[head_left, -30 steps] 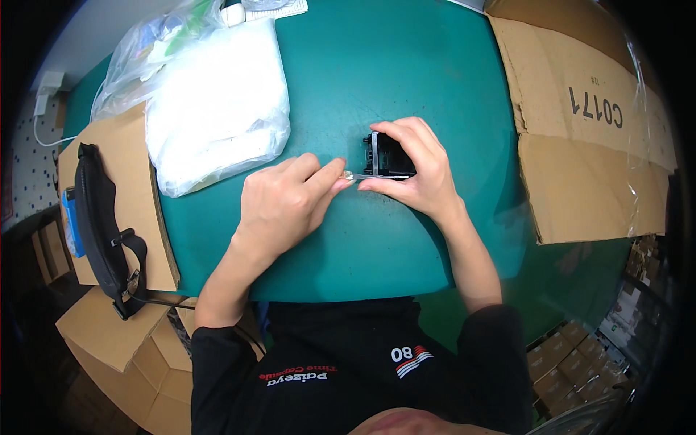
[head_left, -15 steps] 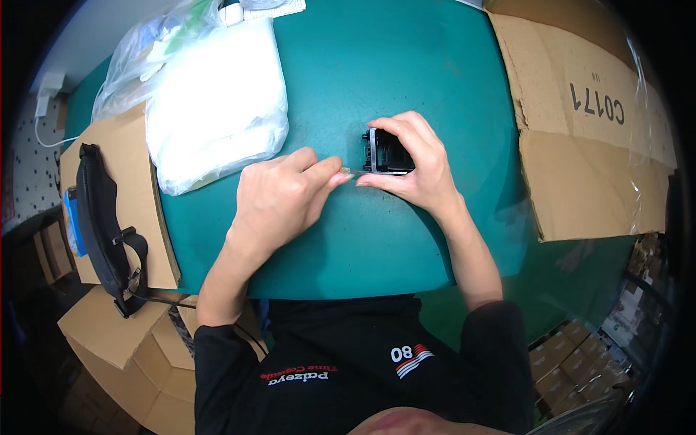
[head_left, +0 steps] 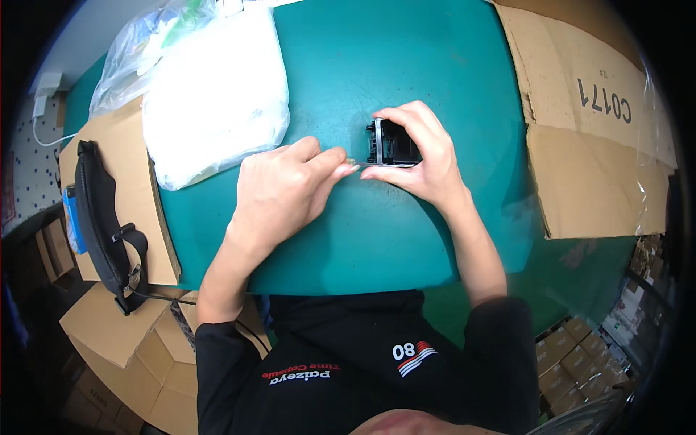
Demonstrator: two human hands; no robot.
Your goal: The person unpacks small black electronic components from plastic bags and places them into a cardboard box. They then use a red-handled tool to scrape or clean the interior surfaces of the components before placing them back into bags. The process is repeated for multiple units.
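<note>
Over the green table top, my right hand (head_left: pixel 436 161) grips a small black box-shaped plastic part (head_left: pixel 399 145). Its thumb lies along the near side and the fingers wrap over the far side. The part's open frame edge faces left, and the palm hides its right end. My left hand (head_left: pixel 279 190) is closed in a pinch just left of the part. A thin, partly clear sliver (head_left: pixel 352 164) shows at its fingertips, reaching toward the part's near left corner. What kind of thing it is, I cannot make out.
A white plastic-wrapped bundle (head_left: pixel 217 101) lies left of my hands. Beyond it on the left, a black strap pouch (head_left: pixel 101 217) rests on a cardboard sheet (head_left: pixel 148 196). A large cardboard box (head_left: pixel 594 159) borders the right side. The green table (head_left: pixel 341 250) reaches close to my body.
Both hands and the black part sit slightly farther up and right in the picture, while the surroundings shift a little too. The grips look the same.
</note>
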